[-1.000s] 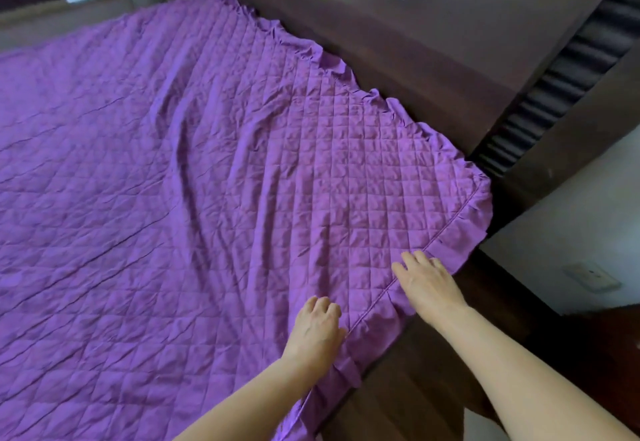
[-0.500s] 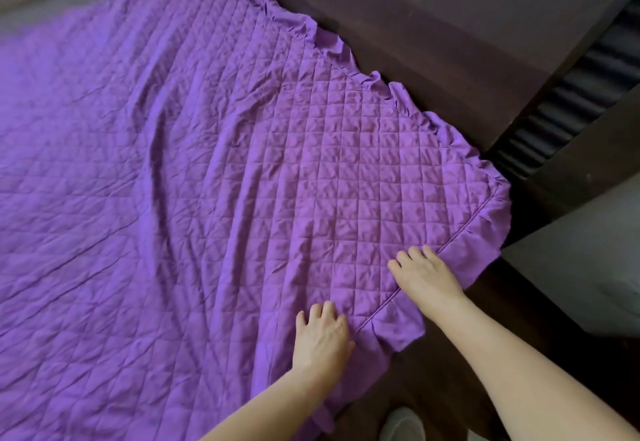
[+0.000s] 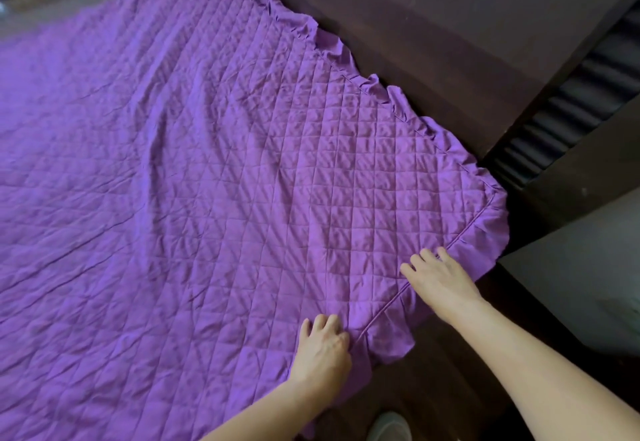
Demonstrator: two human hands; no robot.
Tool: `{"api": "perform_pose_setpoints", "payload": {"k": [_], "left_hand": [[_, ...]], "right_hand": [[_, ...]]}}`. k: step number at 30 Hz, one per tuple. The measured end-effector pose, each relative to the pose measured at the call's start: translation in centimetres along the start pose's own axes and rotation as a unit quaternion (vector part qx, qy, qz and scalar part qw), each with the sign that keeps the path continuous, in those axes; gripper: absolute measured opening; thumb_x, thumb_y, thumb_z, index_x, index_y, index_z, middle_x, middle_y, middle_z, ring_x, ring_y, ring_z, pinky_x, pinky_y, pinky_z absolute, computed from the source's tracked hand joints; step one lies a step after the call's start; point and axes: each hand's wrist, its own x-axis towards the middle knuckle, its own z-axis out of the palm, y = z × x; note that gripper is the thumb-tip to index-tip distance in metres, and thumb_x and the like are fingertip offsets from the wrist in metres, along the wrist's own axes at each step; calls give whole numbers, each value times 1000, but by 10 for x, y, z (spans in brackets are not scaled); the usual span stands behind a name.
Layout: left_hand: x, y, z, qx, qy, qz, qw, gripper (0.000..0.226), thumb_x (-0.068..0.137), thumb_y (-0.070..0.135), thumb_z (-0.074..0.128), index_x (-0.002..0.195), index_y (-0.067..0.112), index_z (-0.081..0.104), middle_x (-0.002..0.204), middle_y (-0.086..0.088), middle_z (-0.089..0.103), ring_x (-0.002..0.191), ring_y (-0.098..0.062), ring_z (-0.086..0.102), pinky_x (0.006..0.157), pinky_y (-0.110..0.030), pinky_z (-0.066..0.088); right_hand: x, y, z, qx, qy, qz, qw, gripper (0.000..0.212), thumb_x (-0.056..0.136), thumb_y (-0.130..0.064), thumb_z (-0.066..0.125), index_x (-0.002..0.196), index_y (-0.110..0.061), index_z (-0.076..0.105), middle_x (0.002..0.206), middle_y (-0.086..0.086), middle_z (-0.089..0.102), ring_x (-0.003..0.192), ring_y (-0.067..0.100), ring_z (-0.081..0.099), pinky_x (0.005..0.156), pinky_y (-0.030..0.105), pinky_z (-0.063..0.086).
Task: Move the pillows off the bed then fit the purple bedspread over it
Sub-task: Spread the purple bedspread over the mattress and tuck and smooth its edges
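The purple quilted bedspread [image 3: 214,177] lies spread over the bed, its ruffled edge running along the headboard side and round the near corner [image 3: 485,225]. My left hand [image 3: 322,350] rests on the cloth just inside the piped seam, fingers bent at the knuckles and pressing down. My right hand [image 3: 440,281] lies flat on the seam nearer the corner, fingers stretched forward. Creases run across the middle of the spread. No pillows are in view.
A dark wooden headboard [image 3: 450,42] stands along the far right edge of the bed. A grey surface [image 3: 588,284] sits to the right of the corner. Dark wood floor [image 3: 433,388] and a pale shoe tip [image 3: 389,426] show below my arms.
Both hands have slid a little forward over the bedspread's edge, the left hand's fingers reaching further onto the quilt. The view has tipped down and closer to the corner.
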Motion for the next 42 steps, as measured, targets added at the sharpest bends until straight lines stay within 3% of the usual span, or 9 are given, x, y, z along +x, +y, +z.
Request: {"api": "perform_pose_setpoints", "payload": {"k": [5,9,13,15,18,21,28,35,42], "left_hand": [[-2,1,1,-34,41,37,998,18,58,36,43,51,21,50,68,9,48,68,-14,39,61,-30,52],[-7,16,5,-35,38,84,995,15,60,38,45,58,25,53,74,11,48,72,-13,48,72,-39,55],[-4,24,8,9,-17,104,994,14,57,37,52,57,26,61,74,11,52,79,-13,41,75,-43,56],[-1,21,4,39,-43,110,992,18,47,42,65,56,26,64,72,11,53,80,-14,39,78,-42,56],[1,20,1,54,-59,116,990,24,42,45,66,56,26,66,70,11,55,80,-14,39,81,-40,55],[5,21,2,44,-55,123,990,20,46,43,62,55,26,65,68,10,54,78,-15,39,81,-39,55],[33,25,-12,-26,30,121,992,11,69,34,45,67,29,54,69,10,52,64,-14,54,63,-25,48],[96,44,-32,-44,-8,143,989,38,62,35,65,99,27,63,104,5,63,92,-19,64,67,-27,54],[145,84,-35,-17,-143,168,975,61,99,35,35,149,31,2,159,4,-3,145,-25,-10,117,-48,4]], "right_hand": [[11,9,8,11,3,-49,999,42,17,-12,89,48,-14,59,44,3,53,53,22,55,51,30,45],[-11,25,1,25,-50,-46,997,24,79,-11,63,103,-11,63,101,9,66,102,26,56,89,38,38],[-23,20,3,31,-81,1,996,44,43,-16,87,82,-9,66,76,11,66,77,27,62,76,40,47],[-21,15,7,17,-90,8,996,41,61,-10,78,99,-8,63,93,12,66,94,28,60,89,40,42],[-18,14,19,43,-41,7,998,49,22,-5,88,65,-9,64,56,8,59,56,28,59,61,37,52],[-18,15,18,56,-40,24,997,29,64,-6,73,91,-10,64,86,11,65,85,30,61,82,40,47],[-4,24,10,149,101,189,965,30,46,5,72,64,-11,55,66,9,53,61,31,54,54,39,47],[-3,55,23,286,138,415,853,37,85,-7,57,121,-15,56,119,21,49,100,43,48,82,48,42],[8,93,45,355,85,467,805,52,98,-29,43,146,-30,24,136,21,35,114,40,44,95,45,36]]}}
